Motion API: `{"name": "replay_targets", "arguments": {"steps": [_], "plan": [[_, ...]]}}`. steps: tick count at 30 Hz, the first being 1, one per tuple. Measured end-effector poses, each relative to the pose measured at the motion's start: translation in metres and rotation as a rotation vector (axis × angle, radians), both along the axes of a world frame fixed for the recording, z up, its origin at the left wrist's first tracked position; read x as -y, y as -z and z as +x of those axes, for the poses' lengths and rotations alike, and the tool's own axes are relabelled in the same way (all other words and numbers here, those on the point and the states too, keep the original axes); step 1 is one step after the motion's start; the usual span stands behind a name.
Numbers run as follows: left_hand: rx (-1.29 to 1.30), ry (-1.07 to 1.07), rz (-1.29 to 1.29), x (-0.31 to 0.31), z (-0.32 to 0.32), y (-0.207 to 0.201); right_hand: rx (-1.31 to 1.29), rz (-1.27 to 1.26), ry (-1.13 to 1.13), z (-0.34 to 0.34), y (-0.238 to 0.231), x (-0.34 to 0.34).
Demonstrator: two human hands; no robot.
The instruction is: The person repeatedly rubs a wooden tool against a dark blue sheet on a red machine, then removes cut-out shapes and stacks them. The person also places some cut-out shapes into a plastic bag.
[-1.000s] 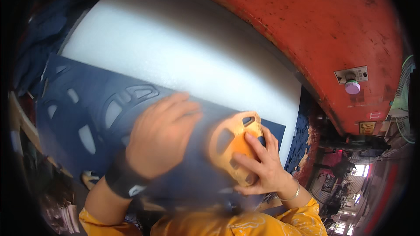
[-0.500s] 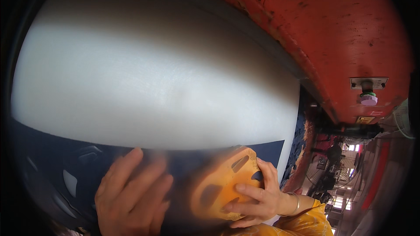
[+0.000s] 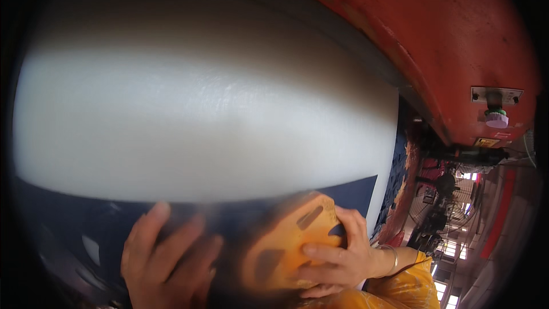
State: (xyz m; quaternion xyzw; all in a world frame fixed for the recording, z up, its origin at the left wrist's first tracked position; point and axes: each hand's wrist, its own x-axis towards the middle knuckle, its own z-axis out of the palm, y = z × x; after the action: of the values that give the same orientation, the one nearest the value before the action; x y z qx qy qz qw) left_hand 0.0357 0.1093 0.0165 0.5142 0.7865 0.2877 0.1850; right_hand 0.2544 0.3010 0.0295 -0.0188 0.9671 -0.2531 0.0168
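Note:
An orange cutting die [image 3: 293,234], a flat shape with slots and openings through it, lies over a dark blue sheet [image 3: 357,193]. My right hand [image 3: 346,252] grips the die at its right side, its thumb and fingers closed on the edge and the inner walls. To the left, my left hand [image 3: 166,257] is above or on the sheet with its fingers stretched out and apart, somewhat blurred; I cannot tell whether it touches. Pale openings show in the sheet farther left. Under the sheet is a broad white board [image 3: 200,137].
A red machine body [image 3: 446,40] rises along the upper right, with a pale round knob [image 3: 496,118] on its face. Dark blue scraps [image 3: 394,191] lie beside the board's right edge. A caged fan [image 3: 440,200] stands farther right. Shadow covers the board's far part.
The view has shifted slightly, with the machine now farther right. My left fingertips sit a little farther left and lower. My right hand keeps its hold on the cutting die.

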Motion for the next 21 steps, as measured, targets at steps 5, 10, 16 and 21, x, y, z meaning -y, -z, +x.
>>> {"name": "replay_targets", "arguments": {"steps": [5,10,16,21], "plan": [[-0.059,-0.032,0.111,0.005,0.006,0.012,0.043,0.073,0.012,-0.008,-0.003,0.006],[-0.096,-0.026,0.207,0.012,0.005,0.026,0.024,0.145,0.078,-0.013,-0.006,0.017],[-0.131,-0.042,0.344,0.014,0.008,0.033,-0.032,0.243,0.061,-0.013,-0.006,0.024],[-0.197,-0.076,0.341,0.014,0.011,0.041,-0.058,0.272,0.04,-0.011,-0.002,0.024]]}}
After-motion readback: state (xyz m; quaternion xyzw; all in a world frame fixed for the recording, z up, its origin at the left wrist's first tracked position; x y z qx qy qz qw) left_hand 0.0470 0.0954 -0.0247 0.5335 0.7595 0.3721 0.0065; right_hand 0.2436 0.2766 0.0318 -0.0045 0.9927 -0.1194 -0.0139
